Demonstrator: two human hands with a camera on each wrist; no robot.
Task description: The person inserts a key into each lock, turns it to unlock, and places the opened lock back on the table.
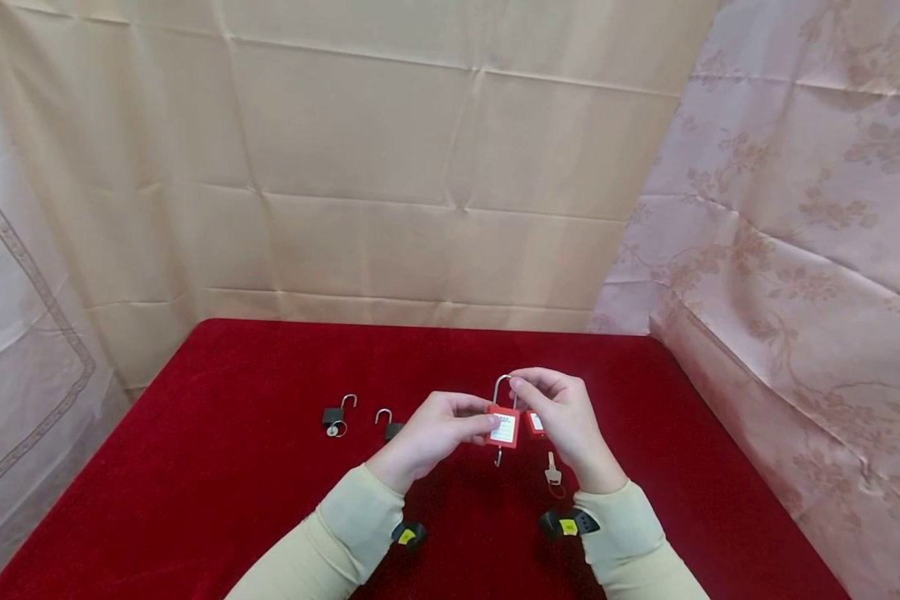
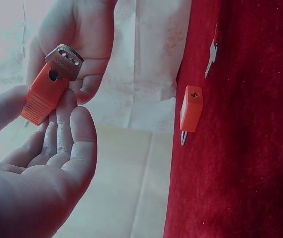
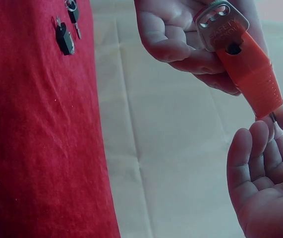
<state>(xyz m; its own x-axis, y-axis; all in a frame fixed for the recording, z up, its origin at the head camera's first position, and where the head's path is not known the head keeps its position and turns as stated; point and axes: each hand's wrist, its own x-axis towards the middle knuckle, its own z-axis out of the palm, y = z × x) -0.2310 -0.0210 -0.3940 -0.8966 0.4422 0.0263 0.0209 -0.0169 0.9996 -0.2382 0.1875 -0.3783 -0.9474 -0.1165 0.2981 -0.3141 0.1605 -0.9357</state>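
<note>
A red padlock [image 1: 504,427] with a white label is held upright above the table, its metal shackle at the top. My left hand [image 1: 433,432] pinches the padlock's body between thumb and fingers. At the shackle's upper right, my right hand [image 1: 568,417] pinches the metal with thumb and fingertips. A silver key [image 2: 64,60] sticks in the keyhole at the bottom of the body. Just behind my right hand lies a second red padlock [image 1: 536,423], partly hidden in the head view; its keyhole shows bare in the left wrist view.
A loose key [image 1: 552,472] with a red ring lies nearer me than the second red padlock. To the left are a black padlock [image 1: 333,416] with a key on a ring and another black padlock [image 1: 393,430], both with shackles swung open. Red cloth [image 1: 217,467] covers the table; curtains hang around it.
</note>
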